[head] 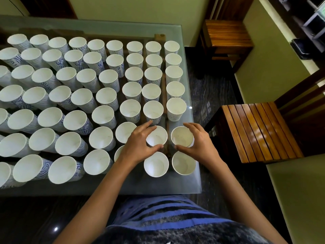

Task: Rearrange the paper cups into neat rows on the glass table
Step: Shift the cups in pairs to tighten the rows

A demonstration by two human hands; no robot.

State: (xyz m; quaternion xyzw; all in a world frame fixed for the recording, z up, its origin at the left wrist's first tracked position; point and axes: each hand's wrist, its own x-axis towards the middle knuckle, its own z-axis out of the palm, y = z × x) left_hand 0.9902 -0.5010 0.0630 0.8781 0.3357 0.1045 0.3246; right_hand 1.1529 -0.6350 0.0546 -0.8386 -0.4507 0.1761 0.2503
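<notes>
The left hand [139, 144] curled round a cup [157, 136] and the right hand [199, 144] round the end cup [182, 136], near the table's [175, 185] front right corner. They seemed to be straightening that row. The next move probably called for small nudges into line with the other cups [107, 95].

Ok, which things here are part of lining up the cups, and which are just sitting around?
Job: paper cups, glass table, left hand gripping the inner cup, right hand gripping the edge cup.
Just around: slatted wooden chair, small wooden table, wall shelves.
</notes>
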